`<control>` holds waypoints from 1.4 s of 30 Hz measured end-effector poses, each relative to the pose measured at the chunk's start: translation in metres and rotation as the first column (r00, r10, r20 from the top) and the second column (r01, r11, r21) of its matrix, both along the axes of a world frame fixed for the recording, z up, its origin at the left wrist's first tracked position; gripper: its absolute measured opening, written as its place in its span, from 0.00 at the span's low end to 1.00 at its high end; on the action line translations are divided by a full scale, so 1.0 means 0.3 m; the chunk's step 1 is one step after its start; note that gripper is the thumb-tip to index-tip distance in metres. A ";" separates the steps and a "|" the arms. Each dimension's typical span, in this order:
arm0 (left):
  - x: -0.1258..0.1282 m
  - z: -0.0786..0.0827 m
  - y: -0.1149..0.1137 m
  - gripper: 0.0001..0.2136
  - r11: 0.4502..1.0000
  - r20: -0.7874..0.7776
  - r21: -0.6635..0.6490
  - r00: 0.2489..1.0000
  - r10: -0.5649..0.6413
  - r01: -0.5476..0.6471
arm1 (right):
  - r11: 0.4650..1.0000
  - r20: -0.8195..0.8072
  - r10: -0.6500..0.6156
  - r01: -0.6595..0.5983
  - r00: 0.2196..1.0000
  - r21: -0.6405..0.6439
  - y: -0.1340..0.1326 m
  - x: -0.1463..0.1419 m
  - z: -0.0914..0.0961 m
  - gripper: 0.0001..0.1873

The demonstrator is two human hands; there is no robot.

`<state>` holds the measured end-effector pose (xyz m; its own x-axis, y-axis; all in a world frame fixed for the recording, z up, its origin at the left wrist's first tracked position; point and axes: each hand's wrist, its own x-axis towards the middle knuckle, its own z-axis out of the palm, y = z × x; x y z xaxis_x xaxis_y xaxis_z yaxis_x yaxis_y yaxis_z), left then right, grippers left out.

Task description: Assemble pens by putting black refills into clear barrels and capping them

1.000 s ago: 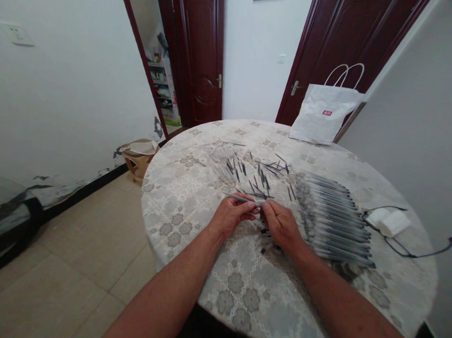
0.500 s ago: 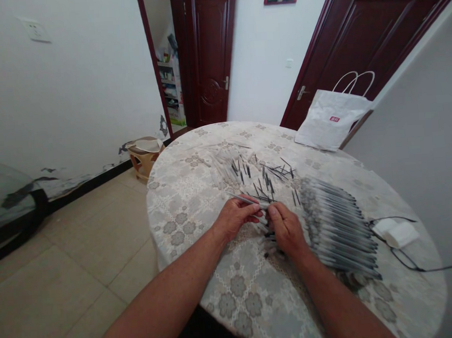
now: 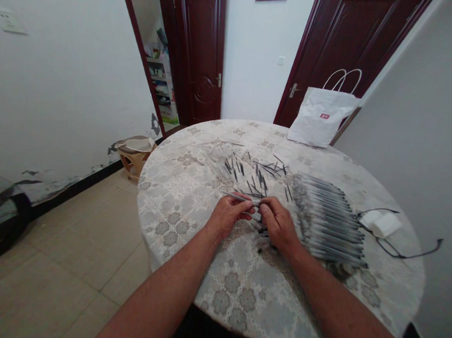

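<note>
Between both hands, over the near middle of the table, lies a slim grey pen (image 3: 232,194), its tip pointing to the far left. My left hand (image 3: 229,213) pinches its shaft between thumb and fingers. At the pen's other end my right hand (image 3: 278,221) is closed, thumb against forefinger; its fingers hide that end. Several dark-ended pieces (image 3: 263,231) lie under the right hand, partly covered. Beyond the hands are scattered thin black pieces (image 3: 260,179) and pale translucent tubes (image 3: 216,164). Right of my right hand lies a neat stack of grey pens (image 3: 330,218).
The round table (image 3: 174,192) has a flowered cloth. Eyeglasses (image 3: 392,253) and a folded white tissue (image 3: 384,224) lie at its right edge. A white paper bag (image 3: 318,117) stands at the back right. On the floor at left is a stool (image 3: 133,157).
The whole view has shifted slightly, so the table and hands appear a little farther left. Both hands keep their hold on the pen, with barely any movement between them.
</note>
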<state>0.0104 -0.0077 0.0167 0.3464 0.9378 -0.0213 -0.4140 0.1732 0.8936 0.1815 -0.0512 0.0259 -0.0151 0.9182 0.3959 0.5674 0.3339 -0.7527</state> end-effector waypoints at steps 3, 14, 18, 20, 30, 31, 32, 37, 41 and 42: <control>-0.001 0.007 -0.001 0.15 1.000 -0.010 0.005 1.000 0.015 -0.015 | 0.999 0.026 -0.006 0.005 1.000 0.042 0.001 0.002 0.005 0.11; -0.001 0.001 0.002 0.15 1.000 -0.033 0.026 0.999 0.019 -0.018 | 0.999 -0.057 0.030 -0.032 0.998 -0.033 0.004 0.002 0.000 0.11; -0.001 0.002 0.005 0.16 0.999 -0.027 0.017 0.999 0.030 -0.030 | 0.999 0.040 0.034 -0.035 0.999 0.015 0.003 0.003 0.015 0.10; 0.001 0.001 0.004 0.16 0.999 -0.032 0.024 0.999 0.026 -0.026 | 0.998 0.035 0.056 -0.055 0.998 -0.012 0.002 0.002 0.018 0.11; 0.006 0.000 0.002 0.15 0.998 -0.092 0.056 0.996 0.009 -0.004 | 0.997 0.031 0.067 -0.066 0.997 -0.038 0.006 0.003 0.014 0.17; 0.006 0.002 0.002 0.15 0.998 -0.094 0.058 0.995 0.012 -0.007 | 0.996 0.017 0.067 -0.066 0.998 -0.054 0.008 0.004 0.010 0.18; 0.006 0.004 0.002 0.15 0.998 -0.097 0.059 0.995 0.017 -0.012 | 0.995 0.000 0.069 -0.069 0.998 -0.072 0.009 0.004 0.007 0.20; 0.007 0.012 0.000 0.16 0.996 -0.143 0.083 0.989 0.041 -0.029 | 0.989 -0.059 0.084 -0.091 0.995 -0.117 0.016 0.010 -0.004 0.20; 0.006 0.009 0.001 0.15 0.992 -0.174 0.123 0.983 0.051 -0.029 | 0.990 -0.056 0.094 -0.099 0.994 -0.098 0.024 0.016 -0.010 0.20; 0.006 0.007 0.001 0.15 0.991 -0.180 0.131 0.982 0.048 -0.025 | 0.989 -0.069 0.097 -0.104 0.993 -0.105 0.026 0.017 -0.012 0.21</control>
<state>0.0123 -0.0075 0.0189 0.3134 0.9488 0.0402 -0.2459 0.0402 0.9685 0.1866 -0.0433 0.0222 -0.0875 0.9507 0.2976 0.4853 0.3015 -0.8207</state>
